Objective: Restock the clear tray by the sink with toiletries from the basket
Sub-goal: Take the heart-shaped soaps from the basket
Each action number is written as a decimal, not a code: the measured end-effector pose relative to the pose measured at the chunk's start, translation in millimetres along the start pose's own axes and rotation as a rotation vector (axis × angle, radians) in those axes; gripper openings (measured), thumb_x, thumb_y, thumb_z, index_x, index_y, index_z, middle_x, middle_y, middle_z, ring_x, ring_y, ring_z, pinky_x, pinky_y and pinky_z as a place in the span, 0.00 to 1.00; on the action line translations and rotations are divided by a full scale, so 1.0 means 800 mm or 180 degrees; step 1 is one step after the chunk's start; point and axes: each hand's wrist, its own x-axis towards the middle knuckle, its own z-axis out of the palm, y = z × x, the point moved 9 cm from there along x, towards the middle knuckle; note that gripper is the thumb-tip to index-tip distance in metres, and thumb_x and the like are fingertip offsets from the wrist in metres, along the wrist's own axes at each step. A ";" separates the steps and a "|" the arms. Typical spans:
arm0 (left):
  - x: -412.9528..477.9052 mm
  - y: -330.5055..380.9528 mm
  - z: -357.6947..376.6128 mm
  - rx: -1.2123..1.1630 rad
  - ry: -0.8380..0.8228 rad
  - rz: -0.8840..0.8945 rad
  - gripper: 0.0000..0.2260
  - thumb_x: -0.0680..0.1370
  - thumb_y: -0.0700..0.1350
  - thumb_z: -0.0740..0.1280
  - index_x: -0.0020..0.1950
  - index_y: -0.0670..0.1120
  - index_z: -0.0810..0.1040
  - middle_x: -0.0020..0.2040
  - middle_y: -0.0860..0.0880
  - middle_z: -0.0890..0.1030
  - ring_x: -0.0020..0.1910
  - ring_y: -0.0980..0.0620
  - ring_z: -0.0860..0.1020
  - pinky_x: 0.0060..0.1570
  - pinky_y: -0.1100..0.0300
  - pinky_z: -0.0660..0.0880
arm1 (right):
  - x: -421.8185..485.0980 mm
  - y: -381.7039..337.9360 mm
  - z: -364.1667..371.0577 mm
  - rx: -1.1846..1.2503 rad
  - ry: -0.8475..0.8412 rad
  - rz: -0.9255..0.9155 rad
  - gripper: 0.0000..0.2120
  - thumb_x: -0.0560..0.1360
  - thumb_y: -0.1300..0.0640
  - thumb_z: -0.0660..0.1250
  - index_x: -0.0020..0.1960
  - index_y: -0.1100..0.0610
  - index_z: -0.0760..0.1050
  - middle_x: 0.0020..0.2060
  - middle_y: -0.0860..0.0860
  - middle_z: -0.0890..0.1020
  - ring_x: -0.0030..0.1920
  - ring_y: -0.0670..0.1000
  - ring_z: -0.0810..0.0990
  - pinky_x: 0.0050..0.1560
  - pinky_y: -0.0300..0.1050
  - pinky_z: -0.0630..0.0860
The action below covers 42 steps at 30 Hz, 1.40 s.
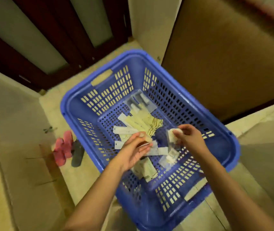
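Where basket (73, 104) sits, beige tiled floor (83, 177); dark doors (58, 27) beyond

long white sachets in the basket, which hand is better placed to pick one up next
Probably left: the left hand is right over the sachets; the right hand pinches a small white packet.

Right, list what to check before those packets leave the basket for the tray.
1. Left hand grips a pale sachet: ok.
2. Right hand pinches a small white packet: ok.
3. Blue basket sits upright on the floor: ok.
4. More loose packets remain in the basket for later trips: ok.
5. Clear tray and sink located: cannot tell, neither is in view.
6. Pink slippers lie apart from the basket, at its left: ok, but mind them when stepping.
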 end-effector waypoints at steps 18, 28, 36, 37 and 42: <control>-0.337 0.233 0.107 0.1708 -0.1432 0.2403 0.20 0.66 0.30 0.72 0.53 0.45 0.74 0.47 0.52 0.84 0.43 0.55 0.82 0.42 0.65 0.77 | -0.327 -0.287 -0.004 0.1308 -0.0248 -0.1626 0.22 0.65 0.76 0.70 0.52 0.54 0.77 0.49 0.52 0.82 0.45 0.46 0.81 0.44 0.34 0.78; -0.404 0.196 0.122 0.1787 -0.2066 0.2199 0.17 0.69 0.29 0.70 0.53 0.46 0.78 0.46 0.49 0.83 0.45 0.52 0.80 0.49 0.58 0.76 | -0.462 -0.272 0.000 0.0779 0.0791 -0.2264 0.19 0.66 0.65 0.75 0.52 0.49 0.76 0.47 0.46 0.82 0.48 0.41 0.80 0.48 0.35 0.77; -0.438 0.057 0.203 0.2606 -0.2857 0.1672 0.16 0.69 0.30 0.70 0.54 0.44 0.77 0.47 0.48 0.83 0.44 0.56 0.81 0.40 0.67 0.77 | -0.570 -0.161 -0.090 0.0655 0.2097 -0.1972 0.18 0.65 0.60 0.76 0.50 0.47 0.75 0.45 0.47 0.81 0.44 0.44 0.79 0.48 0.39 0.77; -0.444 0.036 0.216 0.2707 -0.2981 0.1598 0.16 0.69 0.30 0.71 0.54 0.43 0.77 0.47 0.47 0.83 0.43 0.56 0.81 0.40 0.67 0.76 | -0.589 -0.145 -0.104 0.0648 0.2294 -0.1903 0.18 0.66 0.62 0.76 0.50 0.47 0.74 0.45 0.48 0.81 0.43 0.45 0.79 0.47 0.39 0.77; -0.484 -0.062 0.256 0.3053 -0.3593 0.1122 0.17 0.69 0.30 0.70 0.55 0.42 0.77 0.42 0.50 0.84 0.40 0.58 0.81 0.39 0.68 0.76 | -0.675 -0.057 -0.157 0.0648 0.3105 -0.1504 0.18 0.67 0.62 0.75 0.50 0.47 0.74 0.46 0.46 0.82 0.44 0.45 0.80 0.49 0.40 0.77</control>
